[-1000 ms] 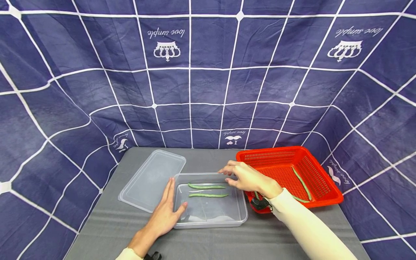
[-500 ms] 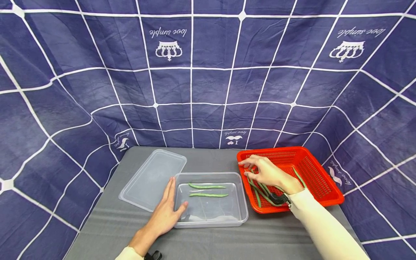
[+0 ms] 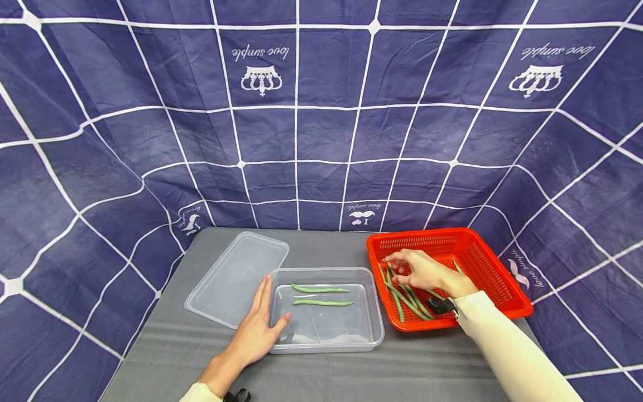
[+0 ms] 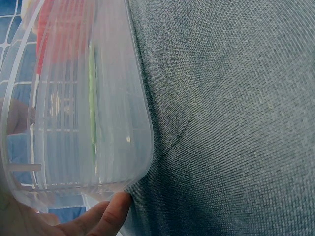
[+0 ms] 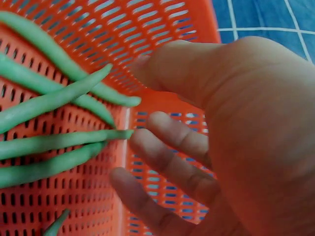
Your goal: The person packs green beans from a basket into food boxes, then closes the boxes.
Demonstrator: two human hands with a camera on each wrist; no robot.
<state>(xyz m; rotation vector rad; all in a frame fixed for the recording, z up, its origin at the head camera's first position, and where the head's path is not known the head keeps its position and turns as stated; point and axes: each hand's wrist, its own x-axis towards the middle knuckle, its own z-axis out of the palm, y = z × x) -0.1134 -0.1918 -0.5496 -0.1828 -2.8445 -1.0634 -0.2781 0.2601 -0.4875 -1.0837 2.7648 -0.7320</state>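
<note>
My left hand rests against the left side of a clear plastic container, its fingers straight along the rim and the thumb over the near edge. Two green beans lie roughly parallel inside it. My right hand is down inside a red plastic basket, where several more green beans lie. In the right wrist view the thumb and fingers stand apart, holding nothing. The fingertips are right at the tips of some green beans.
A translucent lid lies flat on the grey cloth-covered table, left of the container. A blue curtain with white lines hangs behind and along both sides. One green bean lies farther right in the basket, partly behind the right arm.
My right hand has moved right, from over the container's back right corner into the basket, then lower among the beans. The left hand and the container have stayed in place.
</note>
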